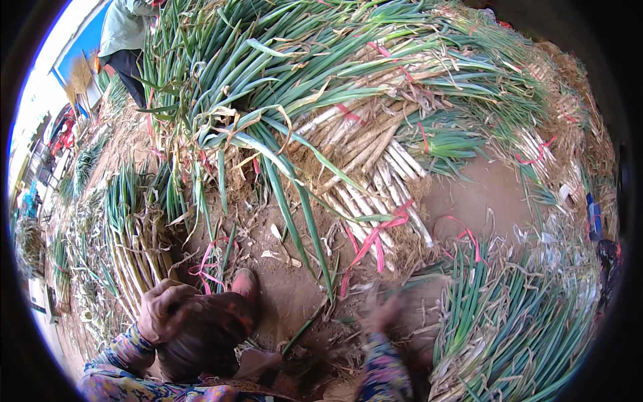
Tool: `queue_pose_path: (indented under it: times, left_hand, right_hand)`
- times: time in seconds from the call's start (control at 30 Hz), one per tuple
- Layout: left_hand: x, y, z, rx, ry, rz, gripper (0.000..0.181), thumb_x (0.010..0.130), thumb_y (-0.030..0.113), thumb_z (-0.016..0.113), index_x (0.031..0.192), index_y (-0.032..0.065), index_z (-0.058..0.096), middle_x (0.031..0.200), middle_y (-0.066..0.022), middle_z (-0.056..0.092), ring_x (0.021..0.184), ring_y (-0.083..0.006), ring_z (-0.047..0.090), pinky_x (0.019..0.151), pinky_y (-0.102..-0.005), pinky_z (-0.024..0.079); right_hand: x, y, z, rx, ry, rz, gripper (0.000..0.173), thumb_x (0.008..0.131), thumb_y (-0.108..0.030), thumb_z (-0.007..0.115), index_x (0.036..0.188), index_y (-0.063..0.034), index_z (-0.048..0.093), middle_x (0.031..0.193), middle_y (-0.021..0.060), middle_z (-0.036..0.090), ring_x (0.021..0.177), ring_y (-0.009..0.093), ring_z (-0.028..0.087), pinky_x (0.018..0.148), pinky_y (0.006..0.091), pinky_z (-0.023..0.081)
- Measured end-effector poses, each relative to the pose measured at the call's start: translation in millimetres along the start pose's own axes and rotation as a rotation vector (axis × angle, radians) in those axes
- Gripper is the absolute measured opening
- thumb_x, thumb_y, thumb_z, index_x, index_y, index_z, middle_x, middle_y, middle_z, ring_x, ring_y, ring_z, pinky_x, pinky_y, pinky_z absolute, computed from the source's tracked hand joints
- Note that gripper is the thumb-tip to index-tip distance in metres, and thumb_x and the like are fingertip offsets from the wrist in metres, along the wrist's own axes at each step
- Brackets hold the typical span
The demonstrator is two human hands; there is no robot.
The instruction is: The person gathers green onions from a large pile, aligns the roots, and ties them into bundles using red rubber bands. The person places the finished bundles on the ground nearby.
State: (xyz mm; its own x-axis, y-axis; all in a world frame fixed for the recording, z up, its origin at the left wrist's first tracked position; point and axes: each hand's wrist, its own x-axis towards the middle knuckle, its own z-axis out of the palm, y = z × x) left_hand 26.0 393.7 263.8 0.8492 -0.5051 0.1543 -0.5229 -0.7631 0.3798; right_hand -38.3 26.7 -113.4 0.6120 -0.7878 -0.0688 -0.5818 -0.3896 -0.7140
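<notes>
My left hand (pixel 167 310) rests with curled fingers by my knee, at the root-end side of an upright bundle of green onions (pixel 138 241); whether it grips a stalk I cannot tell. Blurred by motion, my right hand (pixel 386 312) is low over the littered soil, and its fingers are unclear. Above it lies a bundle of green onions with white stalks (pixel 379 196), a pink plastic tie (pixel 374 236) draped across them. To its right is a pile of leafy green onions (pixel 522 311).
A large heap of green onions (pixel 281 75) spans the far side, with more tied bundles (pixel 537 145) at right. Another person (pixel 123 35) stands at upper left. My shoe (pixel 244 284) is on the ground, near a loose pink tie (pixel 205 264).
</notes>
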Motion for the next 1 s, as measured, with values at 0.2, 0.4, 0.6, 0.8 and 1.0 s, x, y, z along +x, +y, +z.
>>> queue_pose_path:
  times: [0.2,0.4,0.6,0.8,1.0]
  left_hand:
    - [43,-5,28,-0.185,-0.194,0.198,0.028,0.083,0.017,0.065,0.108,0.0072,0.060,0.098,-0.0108,0.061,0.083,-0.0270,0.063,0.069,-0.0354,0.053]
    - [57,-42,35,-0.282,-0.126,0.253,0.029,0.085,0.019,0.062,0.111,0.0066,0.058,0.098,-0.0120,0.060,0.087,-0.0294,0.061,0.074,-0.0374,0.053]
    - [143,-72,66,-0.426,-0.241,0.389,0.050,0.082,0.019,0.065,0.127,0.0069,0.049,0.121,-0.0182,0.052,0.108,-0.0356,0.055,0.090,-0.0404,0.048]
    - [347,-108,109,0.404,0.193,1.042,0.068,0.077,0.024,0.061,0.138,0.0115,0.037,0.145,-0.0201,0.030,0.135,-0.0337,0.030,0.112,-0.0521,0.019]
    - [557,-186,26,-0.258,0.159,0.390,0.054,0.089,0.027,0.055,0.137,0.0115,0.036,0.143,-0.0139,0.032,0.132,-0.0281,0.031,0.110,-0.0432,0.023]
  right_hand:
    - [-157,-76,161,0.010,-0.528,-1.077,0.036,0.088,-0.020,0.055,0.124,-0.0134,0.054,0.119,0.0206,0.054,0.113,0.033,0.052,0.097,0.0446,0.041]
    - [-23,-206,45,0.381,-0.305,-0.475,0.025,0.091,-0.021,0.053,0.109,-0.0061,0.062,0.098,0.0181,0.065,0.088,0.030,0.063,0.077,0.0397,0.049]
    - [139,-229,-19,-0.014,0.108,-0.717,0.028,0.092,-0.017,0.050,0.113,-0.0001,0.055,0.102,0.0255,0.059,0.095,0.041,0.057,0.078,0.0458,0.045]
    - [277,-345,-60,-0.209,0.353,-0.968,0.034,0.089,-0.008,0.047,0.120,0.0061,0.048,0.114,0.0295,0.050,0.104,0.046,0.049,0.089,0.0485,0.040]
    - [419,-467,-65,-0.277,0.464,-0.999,0.036,0.085,-0.014,0.050,0.117,0.0018,0.049,0.106,0.0288,0.055,0.094,0.046,0.052,0.081,0.0513,0.041]
